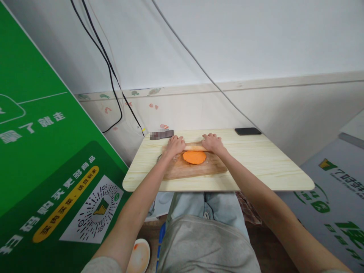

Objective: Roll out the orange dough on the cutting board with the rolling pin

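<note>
A wooden rolling pin [193,148] lies crosswise over the far part of a wooden cutting board [196,171]. My left hand [175,145] is closed over its left end, and my right hand [212,143] is closed over its right end. Just on the near side of the pin, a flat, roundish sheet of orange dough [194,157] rests on the board; the pin covers or borders its far edge. Pale flour-like marks show on the wood around the dough.
The board sits on a light wood-grain table [264,167]. A black phone [248,131] lies at the back right, and a dark flat object [166,134] at the back left. Cables hang along the wall behind. Low down at left stands a stained white dish [140,256].
</note>
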{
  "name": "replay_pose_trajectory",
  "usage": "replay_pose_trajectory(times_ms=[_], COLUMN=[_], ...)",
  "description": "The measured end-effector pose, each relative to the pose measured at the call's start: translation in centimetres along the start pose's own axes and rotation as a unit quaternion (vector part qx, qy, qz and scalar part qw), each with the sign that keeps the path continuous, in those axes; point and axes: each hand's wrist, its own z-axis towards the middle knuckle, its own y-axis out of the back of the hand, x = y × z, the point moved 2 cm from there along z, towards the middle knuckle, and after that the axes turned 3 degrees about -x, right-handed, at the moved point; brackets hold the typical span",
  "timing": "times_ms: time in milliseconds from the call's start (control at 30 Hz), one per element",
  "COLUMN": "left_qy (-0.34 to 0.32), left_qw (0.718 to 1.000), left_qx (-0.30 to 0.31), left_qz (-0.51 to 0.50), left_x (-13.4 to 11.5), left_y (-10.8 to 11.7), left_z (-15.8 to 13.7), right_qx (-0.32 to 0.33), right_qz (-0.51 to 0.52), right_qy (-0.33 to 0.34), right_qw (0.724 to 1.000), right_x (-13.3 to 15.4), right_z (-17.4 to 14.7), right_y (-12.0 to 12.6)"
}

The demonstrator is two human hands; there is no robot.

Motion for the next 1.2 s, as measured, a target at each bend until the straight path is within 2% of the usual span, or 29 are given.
replay_pose_trajectory(times_ms=[233, 467, 667, 833, 1100, 1200], left_qy=[0.001, -0.053, -0.033, -0.025, -0.046, -0.061], left_qw=[1.0, 0.999, 0.999, 0.998, 0.996, 0.992], left_qx=[-0.006, -0.011, -0.023, -0.038, -0.045, -0.065], left_qz=[0.01, 0.005, 0.0, -0.034, -0.068, -0.088], left_x=[0.0, -0.1, -0.3, -0.7, -1.2, -1.3], left_y=[-0.2, 0.0, 0.3, 0.9, 1.1, 1.3], left_z=[0.0, -1.2, -2.7, -4.3, -6.7, -7.7], right_qx=[-0.009, -0.045, -0.089, -0.094, -0.142, -0.172], right_qz=[-0.01, -0.028, -0.047, -0.059, -0.049, -0.045], right_qy=[0.006, 0.014, 0.035, 0.039, 0.066, 0.077], right_qw=[1.0, 0.998, 0.994, 0.993, 0.986, 0.981], right_x=[0.2, 0.4, 0.7, 1.1, 1.4, 1.6], right_z=[-0.2, -1.8, -3.9, -5.3, -7.5, -8.4], right_y=[0.3, 0.1, 0.3, 0.5, 0.1, -0.1])
